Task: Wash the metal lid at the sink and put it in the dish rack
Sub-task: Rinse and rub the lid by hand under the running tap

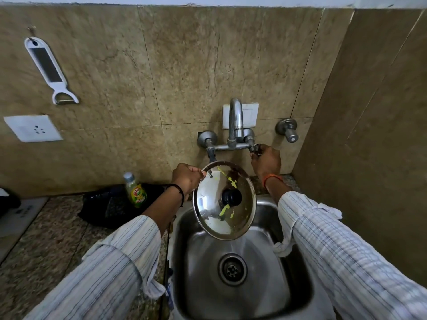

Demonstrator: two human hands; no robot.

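Steel sink point(298, 285) below; left hand point(184, 177) pinches lid point(224, 199); right hand point(265, 161) grips tap knob point(255, 149); soap bottle point(135, 190) leftward.

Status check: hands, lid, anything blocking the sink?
Left hand pinches metal lid by its rim, tilted over sink. Right hand grips tap valve. Lid streaked yellow-green, unwashed. Basin unobstructed; dish rack not in view.

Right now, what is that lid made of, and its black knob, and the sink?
The lid looks like polished steel: it mirrors the room, under yellow-green smears. Its knob looks like black plastic, dark with a dull shine, though I can't be sure. The sink seems to be brushed stainless steel, grey with soft, streaky reflections.
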